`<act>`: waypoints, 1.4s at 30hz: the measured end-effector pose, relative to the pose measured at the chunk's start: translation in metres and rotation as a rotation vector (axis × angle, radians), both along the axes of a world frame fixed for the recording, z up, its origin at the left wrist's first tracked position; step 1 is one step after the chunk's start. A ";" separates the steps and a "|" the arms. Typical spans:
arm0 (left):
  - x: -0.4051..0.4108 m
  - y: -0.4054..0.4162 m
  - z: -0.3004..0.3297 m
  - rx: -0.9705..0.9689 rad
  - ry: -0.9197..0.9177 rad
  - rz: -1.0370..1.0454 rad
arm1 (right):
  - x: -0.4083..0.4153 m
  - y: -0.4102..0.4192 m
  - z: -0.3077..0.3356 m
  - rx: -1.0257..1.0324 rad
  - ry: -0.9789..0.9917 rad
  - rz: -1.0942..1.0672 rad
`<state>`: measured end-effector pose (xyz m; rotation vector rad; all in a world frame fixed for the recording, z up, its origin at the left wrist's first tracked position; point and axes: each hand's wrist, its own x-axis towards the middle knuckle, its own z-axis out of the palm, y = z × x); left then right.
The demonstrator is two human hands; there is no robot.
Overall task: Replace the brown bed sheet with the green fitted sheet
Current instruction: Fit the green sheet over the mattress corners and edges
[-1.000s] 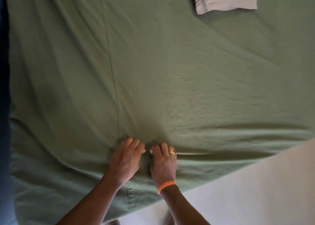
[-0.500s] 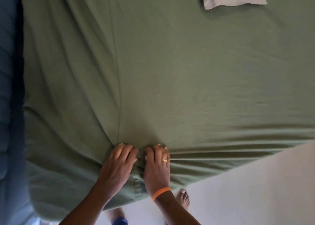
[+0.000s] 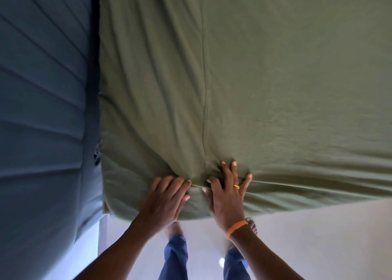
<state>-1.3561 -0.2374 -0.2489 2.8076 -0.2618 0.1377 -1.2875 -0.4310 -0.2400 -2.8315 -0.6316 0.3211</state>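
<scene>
Pale floor (image 3: 318,237) fills the lower right of my head view, and above it a mattress covered by the olive-green cotton fitted sheet (image 3: 275,88) takes up most of the picture. To the left, just beside the mattress, stands a tall blue-grey padded panel with stitched ridges (image 3: 42,109), perhaps a headboard.

I see both of the person's hands at the near edge of the bed, close to the corner by that panel. The left hand (image 3: 164,199) lies palm down over the edge with fingers bent onto the fabric; whether it pinches a fold I cannot tell. The right hand (image 3: 228,192), wearing a gold ring and an orange wristband (image 3: 236,227), is spread wide, fingers straight, pressing the sheet flat on top. Cloth bunches in a small ridge between the two hands.

A straight seam (image 3: 204,88) runs away from the hands up the length of the bed, ending between them. The sheet stretches forward and to the right from the hands; wrinkles fan out from the corner. The left hand is nearer that corner, so I judge any tucking there falls to it.

No brown sheet shows. Bare feet and blue trousers (image 3: 176,256) appear below.
</scene>
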 end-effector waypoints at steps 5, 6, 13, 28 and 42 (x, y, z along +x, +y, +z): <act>-0.001 0.002 -0.003 0.009 0.019 0.004 | -0.011 0.016 0.004 0.033 0.002 -0.056; -0.008 0.008 -0.002 0.002 0.043 0.023 | -0.016 0.019 0.006 0.044 -0.004 -0.035; -0.061 0.026 0.006 -0.001 0.179 0.135 | -0.040 0.035 0.006 -0.048 0.039 0.188; -0.062 -0.023 0.015 -1.000 0.141 2.006 | 0.004 0.040 0.003 -0.217 -0.023 0.809; -0.077 0.041 0.004 -1.574 0.126 2.283 | 0.024 0.100 0.001 -0.115 -0.090 1.129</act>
